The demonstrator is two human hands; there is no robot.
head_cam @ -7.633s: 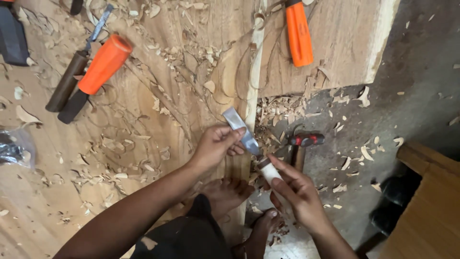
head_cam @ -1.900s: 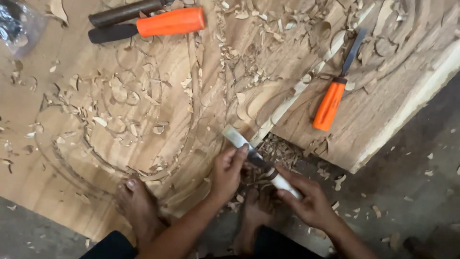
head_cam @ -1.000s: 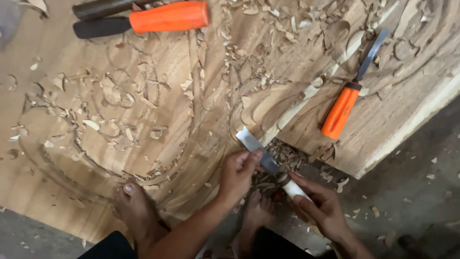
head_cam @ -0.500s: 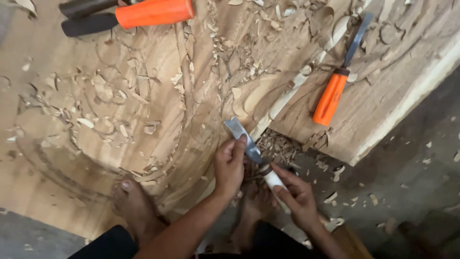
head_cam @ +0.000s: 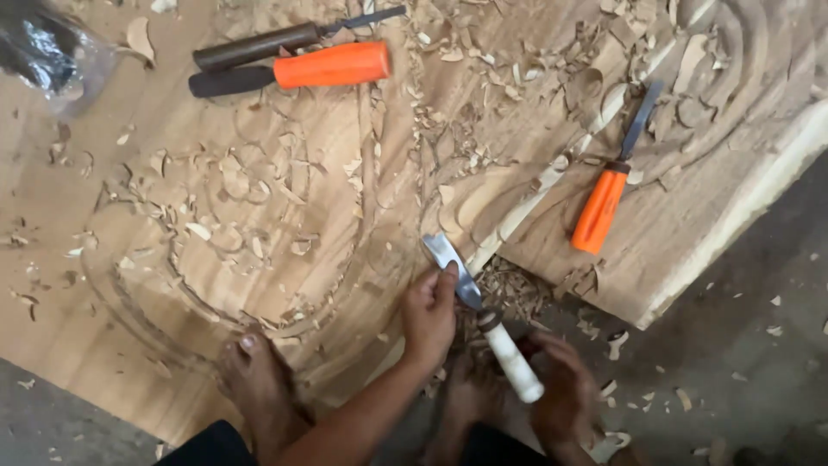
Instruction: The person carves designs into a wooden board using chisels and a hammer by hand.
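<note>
Down at the near edge of the carved wooden panel [head_cam: 285, 224], a white-handled chisel [head_cam: 483, 324] lay on a diagonal, its flat blade pointing far-left onto the wood and its handle running near-right. The left hand [head_cam: 429, 312] had its fingers pinched around the blade, thumb up along the steel. The right hand [head_cam: 561, 388] had its fingers curled closed around the handle. A bare foot [head_cam: 259, 380] rested on the panel to the left, and an orange-handled chisel [head_cam: 608, 181] lay farther right among wood shavings [head_cam: 509, 293].
</note>
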